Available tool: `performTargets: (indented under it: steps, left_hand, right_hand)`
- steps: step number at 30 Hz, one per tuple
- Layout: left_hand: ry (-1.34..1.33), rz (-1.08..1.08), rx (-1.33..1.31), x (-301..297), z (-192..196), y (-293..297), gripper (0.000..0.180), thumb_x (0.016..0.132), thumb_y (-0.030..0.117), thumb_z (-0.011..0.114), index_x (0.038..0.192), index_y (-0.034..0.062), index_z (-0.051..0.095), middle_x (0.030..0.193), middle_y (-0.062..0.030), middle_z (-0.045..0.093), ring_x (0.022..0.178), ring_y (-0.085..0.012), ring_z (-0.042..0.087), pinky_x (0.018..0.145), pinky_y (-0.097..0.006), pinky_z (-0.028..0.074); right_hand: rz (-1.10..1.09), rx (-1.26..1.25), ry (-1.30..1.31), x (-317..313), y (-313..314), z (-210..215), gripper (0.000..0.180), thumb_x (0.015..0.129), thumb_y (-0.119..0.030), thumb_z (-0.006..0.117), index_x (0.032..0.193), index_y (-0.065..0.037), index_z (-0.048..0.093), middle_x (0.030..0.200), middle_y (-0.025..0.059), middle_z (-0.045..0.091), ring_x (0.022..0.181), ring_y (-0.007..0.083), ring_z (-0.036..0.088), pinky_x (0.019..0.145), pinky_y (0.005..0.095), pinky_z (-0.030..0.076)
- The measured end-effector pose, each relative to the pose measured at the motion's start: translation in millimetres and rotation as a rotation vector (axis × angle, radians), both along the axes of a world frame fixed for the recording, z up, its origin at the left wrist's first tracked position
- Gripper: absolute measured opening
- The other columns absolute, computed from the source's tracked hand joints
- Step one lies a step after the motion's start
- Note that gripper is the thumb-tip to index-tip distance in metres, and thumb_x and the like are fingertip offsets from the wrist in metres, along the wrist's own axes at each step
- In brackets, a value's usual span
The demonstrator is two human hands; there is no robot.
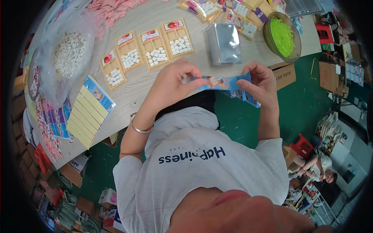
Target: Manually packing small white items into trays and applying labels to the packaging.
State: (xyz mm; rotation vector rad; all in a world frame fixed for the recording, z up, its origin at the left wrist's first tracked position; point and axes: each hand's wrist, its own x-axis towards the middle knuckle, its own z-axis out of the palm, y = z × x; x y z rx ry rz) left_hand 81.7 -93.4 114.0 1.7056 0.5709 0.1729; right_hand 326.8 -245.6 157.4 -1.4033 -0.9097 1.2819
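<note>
A blue printed strip [224, 82] stretches between my two hands just off the table's near edge. My left hand [178, 80] pinches its left end between thumb and fingers. At the other end my right hand [259, 81] grips it, and more blue printed pieces [245, 95] hang below that hand. Whether these are joined to the strip I cannot tell. Beyond my left hand stands a slanted row of several tan compartment trays [156, 43], with small white pieces and red-and-white sachets in them. A stack of clear plastic covers [224, 43] lies just beyond the strip.
A clear bag [83, 29] of white pieces lies at the left, near a yellow-and-blue card sheet [88, 110] at the table edge. Pink sachets [112, 9] are heaped at the back. A bowl [268, 40] of green shreds and filled packs [237, 17] occupy the right.
</note>
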Motion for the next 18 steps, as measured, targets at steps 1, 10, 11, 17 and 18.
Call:
performTargets:
  steps: [1, 10, 11, 17, 18]
  left_hand:
    - [0.005, -0.006, -0.004, 18, -1, -5, 0.046, 0.077, 0.023, 0.087, 0.113, 0.0022, 0.068, 0.103, -0.0012, 0.072, 0.099, -0.0113, 0.065, 0.084, -0.028, 0.047]
    - [-0.305, -0.211, -0.1, 79, 0, -8, 0.024, 0.084, 0.022, 0.083, 0.089, 0.0038, 0.068, 0.097, -0.004, 0.069, 0.091, -0.0137, 0.063, 0.078, -0.032, 0.049]
    - [-0.249, -0.218, -0.245, 81, 1, -5, 0.022, 0.086, 0.023, 0.081, 0.087, 0.0047, 0.069, 0.091, -0.0036, 0.07, 0.083, -0.0134, 0.065, 0.07, -0.029, 0.051]
    - [-0.028, 0.224, -0.338, 102, -18, 31, 0.019, 0.087, 0.019, 0.08, 0.096, 0.0033, 0.076, 0.078, -0.0006, 0.072, 0.06, -0.0048, 0.063, 0.054, -0.019, 0.048]
    - [-0.057, 0.273, -0.282, 108, -23, 35, 0.022, 0.086, 0.022, 0.081, 0.096, 0.0036, 0.077, 0.074, -0.0005, 0.072, 0.058, -0.0046, 0.063, 0.056, -0.02, 0.048]
  right_hand:
    - [-0.044, 0.0, -0.007, 14, -6, -4, 0.027, 0.079, 0.004, 0.081, 0.095, -0.003, 0.061, 0.085, -0.0014, 0.06, 0.078, 0.0032, 0.055, 0.067, 0.0188, 0.043]
    - [0.176, 0.331, -0.046, 74, -12, -4, 0.024, 0.07, 0.002, 0.082, 0.085, -0.002, 0.062, 0.076, 0.0086, 0.063, 0.069, 0.0158, 0.059, 0.059, 0.0262, 0.042]
    - [0.171, 0.327, -0.047, 77, -11, -4, 0.024, 0.07, 0.002, 0.082, 0.085, -0.002, 0.062, 0.076, 0.0086, 0.063, 0.069, 0.0158, 0.059, 0.059, 0.0262, 0.042]
    - [-0.357, 0.081, -0.124, 86, 31, -38, 0.025, 0.08, -0.001, 0.081, 0.096, -0.003, 0.062, 0.081, 0.0017, 0.066, 0.068, 0.0079, 0.062, 0.057, 0.0217, 0.046]
    - [-0.356, 0.079, -0.125, 88, 40, -48, 0.025, 0.08, -0.001, 0.081, 0.096, -0.003, 0.062, 0.081, 0.0017, 0.066, 0.068, 0.0079, 0.062, 0.057, 0.0217, 0.046]
